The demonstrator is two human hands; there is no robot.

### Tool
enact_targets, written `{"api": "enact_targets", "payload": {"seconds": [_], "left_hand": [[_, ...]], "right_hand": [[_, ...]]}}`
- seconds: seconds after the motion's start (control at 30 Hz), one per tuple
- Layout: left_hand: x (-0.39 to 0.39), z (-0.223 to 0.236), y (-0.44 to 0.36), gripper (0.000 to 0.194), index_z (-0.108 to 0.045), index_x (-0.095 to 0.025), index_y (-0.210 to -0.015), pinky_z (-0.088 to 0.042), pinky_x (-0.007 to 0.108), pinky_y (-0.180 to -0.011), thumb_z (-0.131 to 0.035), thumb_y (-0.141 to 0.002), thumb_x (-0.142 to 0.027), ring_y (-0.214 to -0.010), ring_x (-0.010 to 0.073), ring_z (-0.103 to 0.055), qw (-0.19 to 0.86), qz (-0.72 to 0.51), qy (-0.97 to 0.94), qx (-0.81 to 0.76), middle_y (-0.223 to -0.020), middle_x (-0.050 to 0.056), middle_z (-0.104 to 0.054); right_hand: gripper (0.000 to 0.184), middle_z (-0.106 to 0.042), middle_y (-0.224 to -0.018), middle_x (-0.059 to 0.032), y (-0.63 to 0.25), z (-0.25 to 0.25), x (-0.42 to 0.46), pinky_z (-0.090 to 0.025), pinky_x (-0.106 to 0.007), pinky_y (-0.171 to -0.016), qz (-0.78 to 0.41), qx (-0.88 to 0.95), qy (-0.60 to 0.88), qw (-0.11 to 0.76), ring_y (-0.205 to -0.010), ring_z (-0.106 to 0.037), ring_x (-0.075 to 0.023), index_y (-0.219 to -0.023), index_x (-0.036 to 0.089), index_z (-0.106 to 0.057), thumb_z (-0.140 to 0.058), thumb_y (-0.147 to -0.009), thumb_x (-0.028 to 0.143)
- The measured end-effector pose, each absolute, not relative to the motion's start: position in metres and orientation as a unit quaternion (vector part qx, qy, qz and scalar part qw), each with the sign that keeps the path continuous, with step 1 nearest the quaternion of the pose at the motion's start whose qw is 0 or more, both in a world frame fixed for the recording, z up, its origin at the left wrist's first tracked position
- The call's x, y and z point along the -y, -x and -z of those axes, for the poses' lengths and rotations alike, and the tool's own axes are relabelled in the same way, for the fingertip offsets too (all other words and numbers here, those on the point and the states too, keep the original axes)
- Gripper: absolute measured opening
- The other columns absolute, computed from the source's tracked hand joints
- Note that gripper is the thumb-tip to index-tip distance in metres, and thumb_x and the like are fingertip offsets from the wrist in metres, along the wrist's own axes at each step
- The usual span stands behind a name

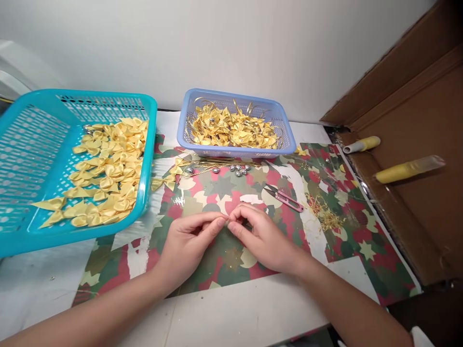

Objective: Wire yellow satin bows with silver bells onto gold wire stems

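My left hand (193,241) and my right hand (258,236) meet fingertip to fingertip above the patterned sheet (220,260). Both are closed in a pinch. Whatever lies between the fingertips is too small and covered to make out. Just beyond them are several silver bells (238,170) and a bundle of thin gold cords (224,163). Pink-handled thread snips (284,196) lie to the right of my right hand. Two or so yellow satin bows (163,182) rest on the sheet beyond my left hand.
A turquoise basket (154,144) with many yellow bows stands at the left. At the back, a periwinkle basket (237,152) holds bows with gold cords. Gold thread scraps (327,217) lie right. Yellow tubes (408,168) stick out from a brown cardboard wall (427,217).
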State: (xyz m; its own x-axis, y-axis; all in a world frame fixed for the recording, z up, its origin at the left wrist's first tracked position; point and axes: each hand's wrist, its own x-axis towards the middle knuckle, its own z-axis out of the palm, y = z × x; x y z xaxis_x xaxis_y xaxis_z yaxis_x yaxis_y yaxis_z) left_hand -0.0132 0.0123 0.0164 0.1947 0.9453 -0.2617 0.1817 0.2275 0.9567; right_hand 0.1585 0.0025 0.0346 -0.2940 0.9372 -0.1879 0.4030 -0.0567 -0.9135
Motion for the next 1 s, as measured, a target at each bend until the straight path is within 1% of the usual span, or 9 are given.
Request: {"api": "enact_targets", "payload": {"seconds": [0.07,0.13,0.23,0.37,0.53,0.6,0.73,0.9,1.0], "left_hand": [[-0.013,-0.018,0.013,0.021,-0.073,-0.018,-0.069,-0.025,0.02,-0.039,-0.064,-0.078,-0.035,-0.046,0.0081,-0.034,0.572,-0.328,-0.522,-0.542,-0.049,-0.003,-0.049],[-0.014,-0.019,0.013,0.022,-0.072,-0.018,-0.068,-0.023,0.02,-0.038,-0.064,-0.079,-0.036,-0.045,0.0081,-0.033,0.577,-0.325,-0.522,-0.538,-0.047,-0.004,-0.044],[-0.014,-0.018,0.013,0.024,-0.073,-0.019,-0.069,-0.023,0.02,-0.039,-0.065,-0.079,-0.038,-0.046,0.0086,-0.033,0.582,-0.325,-0.518,-0.536,-0.048,-0.004,-0.042],[-0.013,-0.011,0.015,0.031,-0.076,-0.018,-0.082,-0.025,0.021,-0.041,-0.06,-0.083,-0.045,-0.048,0.0096,-0.033,0.597,-0.329,-0.503,-0.531,-0.049,-0.004,-0.039],[-0.01,-0.008,0.019,0.032,-0.074,-0.019,-0.084,-0.028,0.022,-0.046,-0.053,-0.088,-0.043,-0.051,0.01,-0.034,0.607,-0.31,-0.55,-0.483,-0.054,-0.003,-0.045],[-0.01,-0.008,0.02,0.032,-0.071,-0.019,-0.079,-0.031,0.022,-0.049,-0.05,-0.09,-0.041,-0.053,0.0104,-0.037,0.603,-0.296,-0.583,-0.458,-0.058,-0.002,-0.05],[-0.011,-0.007,0.02,0.035,-0.065,-0.018,-0.072,-0.037,0.024,-0.058,-0.045,-0.093,-0.038,-0.062,0.0134,-0.047,0.586,-0.266,-0.642,-0.416,-0.065,0.001,-0.058],[-0.014,-0.01,0.018,0.033,-0.062,-0.018,-0.072,-0.033,0.024,-0.054,-0.044,-0.094,-0.034,-0.058,0.012,-0.043,0.58,-0.234,-0.679,-0.383,-0.062,-0.001,-0.052],[-0.016,-0.017,0.017,0.025,-0.062,-0.018,-0.078,-0.038,0.024,-0.057,-0.046,-0.093,-0.03,-0.063,0.0131,-0.049,0.577,-0.237,-0.688,-0.372,-0.069,0.0,-0.056]], "right_hand": [[0.007,-0.064,-0.086,-0.0009,-0.157,-0.032,-0.001,-0.046,-0.027,-0.071,-0.522,0.59,0.536,0.304,-0.081,-0.058,-0.0144,-0.084,0.019,-0.061,-0.058,-0.088,0.025],[0.006,-0.069,-0.085,-0.0007,-0.156,-0.03,0.0,-0.047,-0.027,-0.07,-0.529,0.577,0.535,0.318,-0.079,-0.061,-0.0144,-0.085,0.02,-0.067,-0.063,-0.084,0.023],[0.01,-0.071,-0.079,0.0002,-0.157,-0.03,0.0,-0.047,-0.027,-0.066,-0.52,0.588,0.533,0.315,-0.074,-0.062,-0.0142,-0.078,0.021,-0.071,-0.062,-0.084,0.019],[0.009,-0.071,-0.078,-0.0005,-0.162,-0.032,-0.004,-0.048,-0.028,-0.066,-0.493,0.576,0.552,0.347,-0.073,-0.062,-0.0151,-0.077,0.021,-0.071,-0.064,-0.082,0.02],[0.004,-0.07,-0.076,-0.0012,-0.166,-0.029,-0.008,-0.05,-0.031,-0.072,-0.54,0.493,0.531,0.428,-0.076,-0.064,-0.0161,-0.076,0.022,-0.071,-0.071,-0.078,0.025],[0.006,-0.07,-0.079,-0.0017,-0.167,-0.028,-0.009,-0.051,-0.032,-0.075,-0.586,0.471,0.5,0.429,-0.082,-0.064,-0.0167,-0.074,0.022,-0.071,-0.073,-0.077,0.027],[0.01,-0.072,-0.098,-0.0042,-0.168,-0.028,-0.009,-0.053,-0.034,-0.08,-0.675,0.431,0.44,0.406,-0.096,-0.065,-0.0186,-0.073,0.022,-0.073,-0.075,-0.075,0.03],[0.011,-0.073,-0.082,-0.0028,-0.168,-0.026,-0.008,-0.054,-0.032,-0.07,-0.688,0.427,0.437,0.392,-0.076,-0.065,-0.0158,-0.077,0.022,-0.075,-0.076,-0.075,0.033],[0.009,-0.072,-0.077,-0.0018,-0.169,-0.025,-0.008,-0.052,-0.031,-0.067,-0.666,0.433,0.444,0.414,-0.072,-0.063,-0.015,-0.074,0.022,-0.075,-0.077,-0.074,0.031]]}}
